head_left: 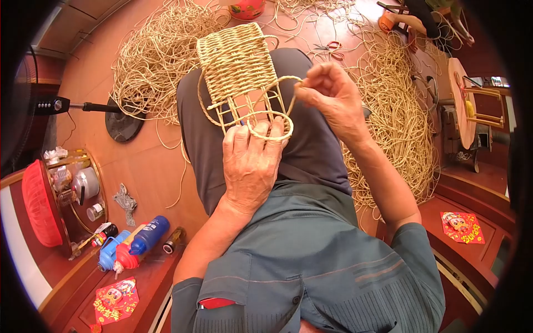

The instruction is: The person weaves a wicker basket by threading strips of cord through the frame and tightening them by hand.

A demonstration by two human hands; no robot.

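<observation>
On my feed the reddish floor (139, 172) is strewn with heaps of pale cord (161, 50); red-handled scissors (333, 51) lie among loose strands. The part-woven basket (239, 61) rests across the person's thighs. I see the left hand (251, 161) clamped on its frame by the oval hoop, the right hand (333, 97) pinching a strand (291, 102). Red cards (116, 299) bear gold characters (too small for me to read). A metal pot (86, 183) and a blue bottle (150, 234) hide their contents.
</observation>
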